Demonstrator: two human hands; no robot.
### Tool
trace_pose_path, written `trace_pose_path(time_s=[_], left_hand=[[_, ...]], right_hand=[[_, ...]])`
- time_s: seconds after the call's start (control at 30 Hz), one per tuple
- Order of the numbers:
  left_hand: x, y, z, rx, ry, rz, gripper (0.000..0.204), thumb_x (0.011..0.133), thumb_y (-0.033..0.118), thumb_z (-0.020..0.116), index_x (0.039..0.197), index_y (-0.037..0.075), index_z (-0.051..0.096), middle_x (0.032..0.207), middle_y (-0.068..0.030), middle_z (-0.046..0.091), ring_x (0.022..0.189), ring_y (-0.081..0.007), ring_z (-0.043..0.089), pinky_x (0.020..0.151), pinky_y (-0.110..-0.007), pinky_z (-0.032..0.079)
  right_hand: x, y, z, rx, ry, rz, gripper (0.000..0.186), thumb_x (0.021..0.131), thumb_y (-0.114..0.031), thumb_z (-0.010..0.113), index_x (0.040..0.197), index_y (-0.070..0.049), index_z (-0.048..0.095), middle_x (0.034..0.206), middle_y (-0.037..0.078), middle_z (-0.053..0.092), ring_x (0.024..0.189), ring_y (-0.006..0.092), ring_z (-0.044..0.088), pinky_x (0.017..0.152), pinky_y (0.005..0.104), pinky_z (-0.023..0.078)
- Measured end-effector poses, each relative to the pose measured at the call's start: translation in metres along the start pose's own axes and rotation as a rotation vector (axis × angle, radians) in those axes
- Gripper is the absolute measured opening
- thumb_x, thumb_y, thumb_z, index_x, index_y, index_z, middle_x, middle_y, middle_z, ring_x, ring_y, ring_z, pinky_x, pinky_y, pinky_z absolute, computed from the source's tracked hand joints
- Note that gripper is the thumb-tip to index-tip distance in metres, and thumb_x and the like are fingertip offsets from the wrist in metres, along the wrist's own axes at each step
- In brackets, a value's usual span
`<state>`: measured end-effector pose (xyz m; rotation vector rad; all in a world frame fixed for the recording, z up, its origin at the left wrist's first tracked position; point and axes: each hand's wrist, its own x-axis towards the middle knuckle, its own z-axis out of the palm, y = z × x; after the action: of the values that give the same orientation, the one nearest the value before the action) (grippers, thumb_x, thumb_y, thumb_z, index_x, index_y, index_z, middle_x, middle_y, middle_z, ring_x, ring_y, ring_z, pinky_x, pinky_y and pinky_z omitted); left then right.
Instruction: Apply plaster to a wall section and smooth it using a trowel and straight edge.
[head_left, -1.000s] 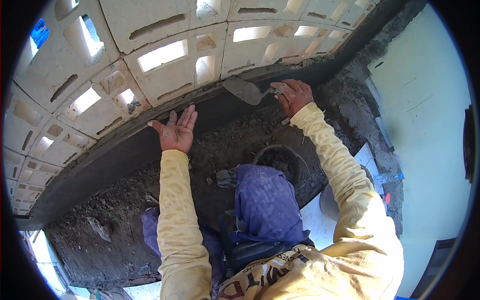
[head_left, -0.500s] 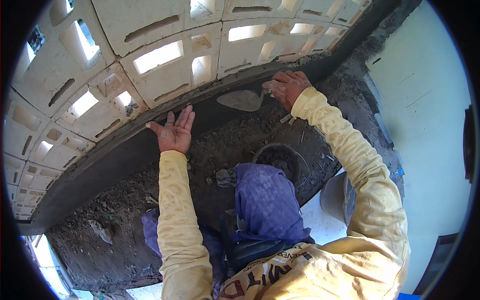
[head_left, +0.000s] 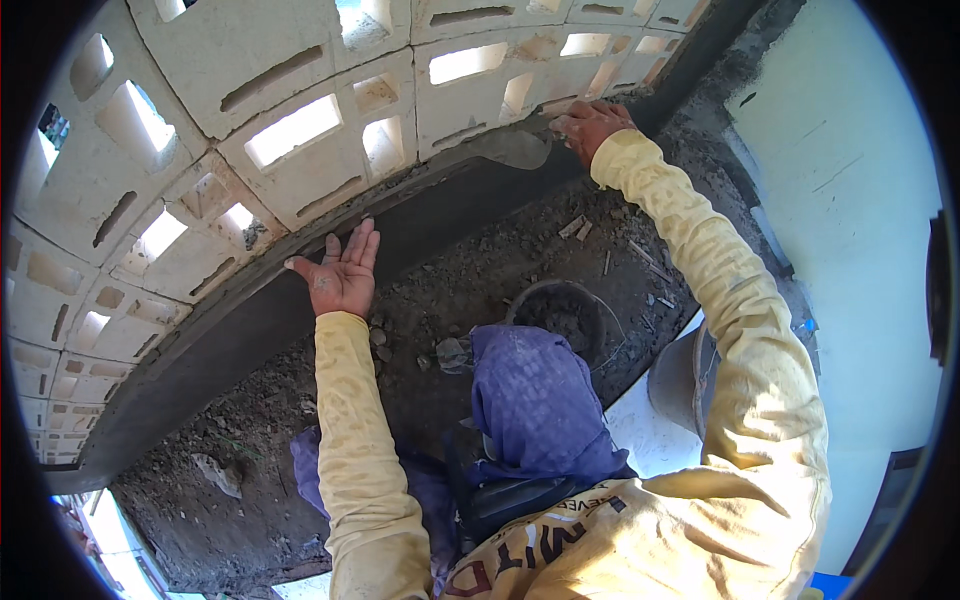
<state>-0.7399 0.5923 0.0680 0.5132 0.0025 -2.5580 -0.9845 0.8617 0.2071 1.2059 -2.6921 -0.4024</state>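
Observation:
My right hand (head_left: 592, 130) is closed round the handle of a pointing trowel, its fingers mostly covering the grip. The trowel's grey, mortar-smeared blade (head_left: 516, 149) lies against the upper edge of the dark mortar ledge (head_left: 440, 210), just under the pale block wall (head_left: 345, 150). Farther left along that ledge, my left hand (head_left: 342, 275) is palm up with fingers spread, holding nothing. Its fingertips are close to the ledge; whether they touch it I cannot tell.
A dark bucket (head_left: 598, 345) with mortar in it stands on the rough soil beyond my purple-clad knee (head_left: 530, 400). A second, grey bucket (head_left: 675, 375) is right of it. A pale green wall (head_left: 850, 200) rises on the right; wood scraps (head_left: 575, 228) and rubble lie on the ground.
My right hand has carried the trowel up and slightly right, from over the ledge's dark face to its upper edge by the blocks. My left hand stays open, shifted slightly in view.

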Motion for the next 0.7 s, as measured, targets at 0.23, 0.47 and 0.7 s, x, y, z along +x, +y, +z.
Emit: trace_pose_path(time_s=[0.23,0.47,0.7], left_hand=[[0.002,0.0,0.0,-0.003,0.005,-0.003,0.081,0.08,0.065,0.035,0.128,0.001,0.026,0.136,-0.0361,0.023,0.125,-0.0497,0.031,0.103,-0.057,0.03],[0.004,0.001,0.0,-0.014,0.012,-0.005,0.077,0.079,0.064,0.037,0.118,-0.002,0.032,0.133,-0.0377,0.028,0.125,-0.0495,0.031,0.102,-0.057,0.031],[0.0,-0.001,0.0,0.044,0.03,0.035,0.082,0.079,0.066,0.034,0.127,-0.001,0.026,0.132,-0.0361,0.031,0.124,-0.0492,0.033,0.103,-0.055,0.031]], right_hand=[[-0.002,0.061,0.015,-0.139,-0.083,0.135,0.036,0.086,-0.018,0.049,0.122,-0.025,0.052,0.128,0.004,0.046,0.122,0.0254,0.041,0.1,0.0433,0.031],[-0.032,0.078,0.008,-0.112,-0.097,0.332,0.036,0.084,-0.016,0.05,0.12,-0.023,0.053,0.121,0.003,0.049,0.117,0.0255,0.046,0.096,0.0459,0.034],[-0.054,0.049,0.022,0.144,-0.007,0.128,0.033,0.085,-0.021,0.051,0.118,-0.026,0.052,0.118,0.003,0.05,0.115,0.0265,0.047,0.095,0.0446,0.036]])
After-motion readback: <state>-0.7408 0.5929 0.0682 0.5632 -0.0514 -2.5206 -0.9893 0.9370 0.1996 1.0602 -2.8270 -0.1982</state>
